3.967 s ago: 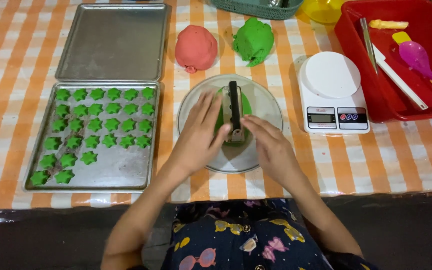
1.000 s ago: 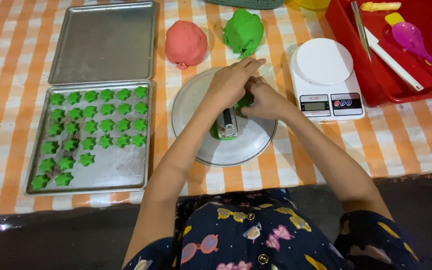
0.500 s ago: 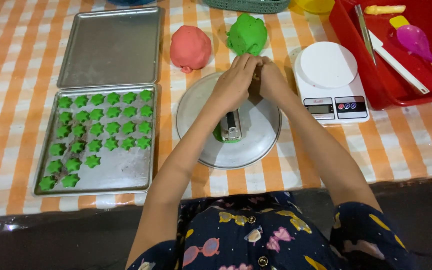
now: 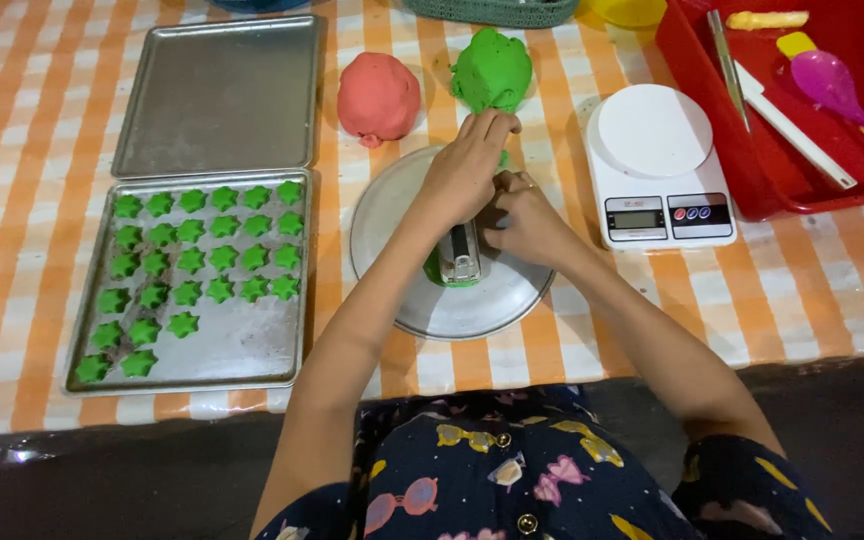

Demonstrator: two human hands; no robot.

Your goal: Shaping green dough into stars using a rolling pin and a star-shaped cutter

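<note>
Orange-and-white checked tablecloth (image 4: pixel 12 150) covers the table.

left hand (image 4: pixel 464 172) hides dough pinch | teal basket (image 4: pixel 497 10) cut by top edge | scale display (image 4: pixel 639 219) unreadable

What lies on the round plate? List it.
On the round plate lie a metal cutter and a bit of green dough beneath it. The left hand and right hand cover the plate's far part.
</note>
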